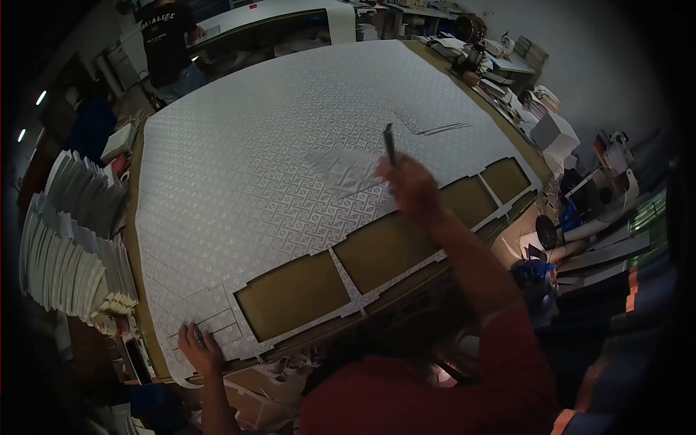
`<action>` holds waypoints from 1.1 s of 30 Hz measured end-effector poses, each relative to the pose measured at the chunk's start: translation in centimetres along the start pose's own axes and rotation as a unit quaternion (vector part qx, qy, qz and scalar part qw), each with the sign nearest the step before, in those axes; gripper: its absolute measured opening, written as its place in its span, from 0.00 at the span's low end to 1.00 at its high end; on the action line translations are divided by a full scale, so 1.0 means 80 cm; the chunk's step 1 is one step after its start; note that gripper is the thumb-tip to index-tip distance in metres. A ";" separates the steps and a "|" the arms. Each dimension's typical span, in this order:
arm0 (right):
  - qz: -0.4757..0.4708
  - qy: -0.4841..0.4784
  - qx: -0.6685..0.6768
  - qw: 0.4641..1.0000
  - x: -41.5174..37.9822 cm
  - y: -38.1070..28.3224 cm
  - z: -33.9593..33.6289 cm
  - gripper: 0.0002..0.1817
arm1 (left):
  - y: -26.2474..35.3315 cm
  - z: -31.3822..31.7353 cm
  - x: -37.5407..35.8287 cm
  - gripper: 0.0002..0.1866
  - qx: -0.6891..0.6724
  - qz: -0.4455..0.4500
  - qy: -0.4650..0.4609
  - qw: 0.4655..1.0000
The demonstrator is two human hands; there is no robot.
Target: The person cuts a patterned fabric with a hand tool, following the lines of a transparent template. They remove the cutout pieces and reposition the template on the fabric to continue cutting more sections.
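A large sheet of white patterned fabric (239,188) covers the table, with several rectangular openings along its near edge that show a brown surface (297,297). My right hand (409,185) is raised over the sheet, closed around a dark slim tool (390,143) whose upper end points up. Beneath and left of that hand lies a loose patterned piece (348,170). My left hand (201,348) rests with fingers apart on the sheet's near left corner, beside marked lines (217,317). Dark lines (442,129) also show farther back on the sheet.
Stacks of white sheets (69,246) stand along the left side. A person in a dark shirt (168,43) is at the back left, near another table (275,25). Papers, rolls and a white block (554,138) crowd the right side.
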State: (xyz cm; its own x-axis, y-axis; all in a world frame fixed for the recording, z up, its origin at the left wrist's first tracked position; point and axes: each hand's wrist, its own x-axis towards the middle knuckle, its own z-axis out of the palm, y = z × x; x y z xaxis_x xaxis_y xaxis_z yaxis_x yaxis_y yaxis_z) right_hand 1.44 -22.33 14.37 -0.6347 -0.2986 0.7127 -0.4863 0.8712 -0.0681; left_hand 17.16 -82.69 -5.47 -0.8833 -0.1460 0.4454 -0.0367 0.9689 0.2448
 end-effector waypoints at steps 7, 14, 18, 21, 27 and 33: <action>0.130 -0.021 -0.125 0.983 -0.125 0.193 0.114 0.16 | 0.007 -0.011 0.005 0.24 0.000 -0.001 -0.018 1.000; 0.168 -0.068 0.170 0.969 -0.161 -0.115 0.138 0.16 | -0.006 0.003 -0.005 0.25 0.018 -0.003 -0.020 1.000; 0.181 -0.155 0.314 0.919 -0.174 -0.258 0.156 0.19 | 0.014 -0.013 0.006 0.26 -0.012 0.002 0.001 1.000; 0.078 -0.165 0.321 0.929 -0.182 -0.322 0.165 0.19 | 0.020 -0.020 0.014 0.27 -0.021 0.006 0.017 1.000; 0.072 -0.186 0.292 0.935 -0.163 -0.404 0.192 0.20 | 0.014 -0.017 0.005 0.30 -0.072 -0.029 -0.050 0.996; 0.189 -0.147 0.139 0.961 -0.157 -0.492 0.231 0.18 | -0.016 -0.035 -0.009 0.31 -0.307 0.079 -0.063 0.946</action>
State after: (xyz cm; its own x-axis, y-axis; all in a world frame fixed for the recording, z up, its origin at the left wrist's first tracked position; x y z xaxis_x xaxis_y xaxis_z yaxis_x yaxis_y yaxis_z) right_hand 17.42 -60.07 -4.79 -0.9199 -0.1129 0.3756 -0.3025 0.8138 -0.4961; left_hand 19.15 -84.40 -3.69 -0.9055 0.0527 0.4210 0.3438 0.6724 0.6555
